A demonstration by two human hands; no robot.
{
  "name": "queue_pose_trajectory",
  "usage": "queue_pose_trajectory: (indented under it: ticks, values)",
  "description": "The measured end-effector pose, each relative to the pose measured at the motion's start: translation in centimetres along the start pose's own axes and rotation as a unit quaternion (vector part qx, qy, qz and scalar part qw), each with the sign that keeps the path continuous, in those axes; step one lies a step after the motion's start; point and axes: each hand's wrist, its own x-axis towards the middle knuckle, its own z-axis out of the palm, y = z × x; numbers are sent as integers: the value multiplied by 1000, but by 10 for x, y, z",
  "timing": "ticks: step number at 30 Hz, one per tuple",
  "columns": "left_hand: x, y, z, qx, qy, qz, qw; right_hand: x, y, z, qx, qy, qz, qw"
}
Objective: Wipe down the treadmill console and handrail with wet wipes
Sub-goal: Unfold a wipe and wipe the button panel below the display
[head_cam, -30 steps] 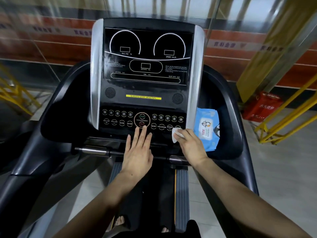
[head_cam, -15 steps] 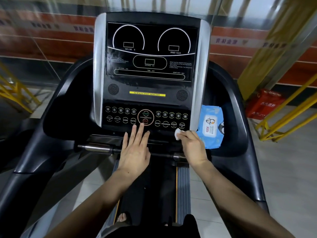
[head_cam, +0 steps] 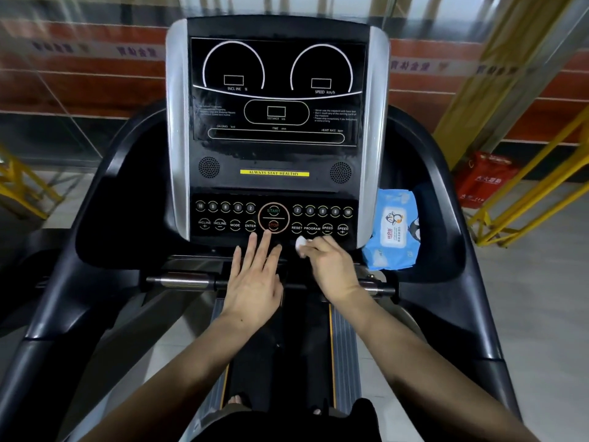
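Head view: right hand (head_cam: 331, 266) pinches a bunched wet wipe (head_cam: 300, 246) against the console (head_cam: 274, 154) lower edge, just below the RESET key. Unwiped button row lies directly above. Left hand (head_cam: 255, 282), fingers spread flat, holds nothing beside it.

The left hand (head_cam: 255, 282) lies flat with its fingers spread. It covers the middle of the handrail (head_cam: 185, 280) and the ledge under the STOP button (head_cam: 273, 225). The right hand (head_cam: 331, 266) sits just beside it, closed on a wipe (head_cam: 300, 243) under the RESET button (head_cam: 296, 228). Only a thin gap is left between the two hands.

The left end of the handrail is bare, and so is the dark tray (head_cam: 127, 212) on the left. The right tray is mostly filled by the blue wipe pack (head_cam: 393, 231). The screen (head_cam: 275, 90) above the buttons has nothing in front of it.
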Motion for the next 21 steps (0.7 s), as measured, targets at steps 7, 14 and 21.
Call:
queue_pose_trajectory:
  ticks: [7,14,21]
  values:
    - [3,-4,-4,-14,-9,-1,1000,-34,53,-26,-30,27,53,998]
    - [3,-4,0,-20,0,2,1000,-31,58,-25,-23,27,44,998]
    - [4,-4,0,-31,0,-7,1000,-19,51,-29,-36,-27,16,999]
